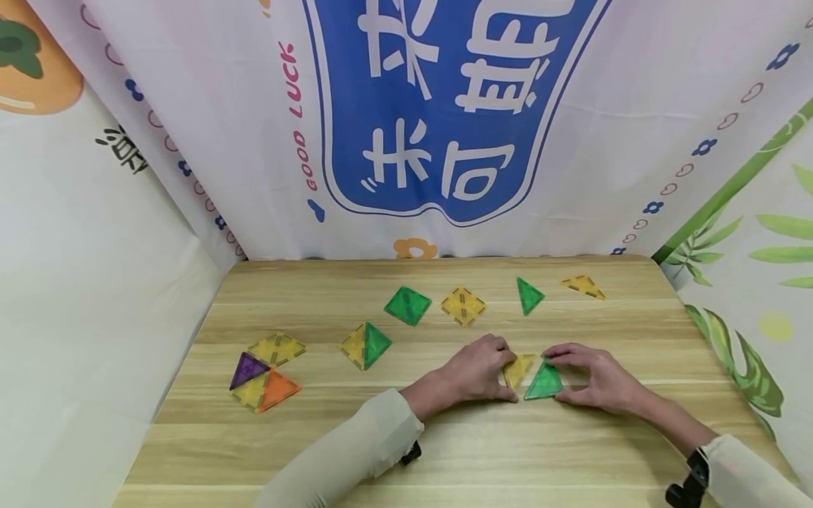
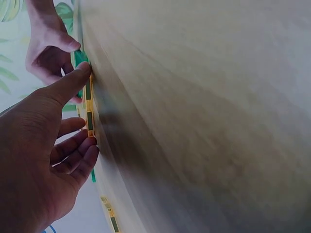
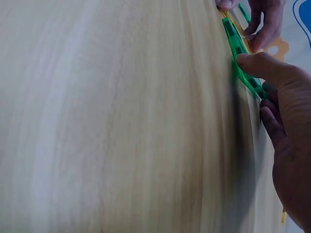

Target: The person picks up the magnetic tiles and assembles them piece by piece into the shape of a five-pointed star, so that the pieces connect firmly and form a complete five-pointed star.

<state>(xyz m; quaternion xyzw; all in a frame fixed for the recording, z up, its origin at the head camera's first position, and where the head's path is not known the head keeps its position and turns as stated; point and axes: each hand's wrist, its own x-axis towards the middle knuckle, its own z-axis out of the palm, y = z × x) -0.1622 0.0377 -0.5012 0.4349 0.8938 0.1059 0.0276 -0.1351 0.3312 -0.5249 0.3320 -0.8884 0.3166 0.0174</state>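
Only the head view shows the purple tile [image 1: 248, 371]; hands [image 1: 476, 370] [image 1: 607, 381] pinch a yellow triangle [image 1: 518, 369] and green triangle [image 1: 545, 383].

The head view is bright and even, with soft shadows on the surface [image 1: 508, 462] near the left hand [image 1: 475, 370] and right hand [image 1: 597, 381]. Both wrist views are dimmer, the surface smeared, a blurred dark shadow beside each hand.
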